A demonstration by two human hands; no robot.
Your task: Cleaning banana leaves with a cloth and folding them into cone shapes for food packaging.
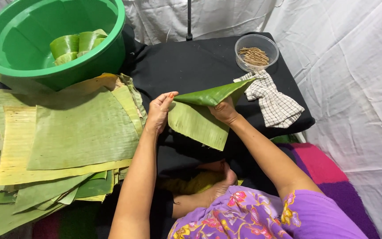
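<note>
Banana leaf piece (200, 119) is held up over the black worktop (191, 62), half folded, its long axis slanting up to a tip pointing far right at the checked cloth (277, 104). Left hand (158, 115) pinches its left edge, right hand (224, 110) grips the fold underneath. Leaf stack (63, 141) lies left.

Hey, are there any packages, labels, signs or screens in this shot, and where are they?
No labels, signs or screens show.
Clear round container: on the black cloth at top right, holding thin brown sticks.
Green basin: top left, round, holding folded green leaf pieces.
</note>
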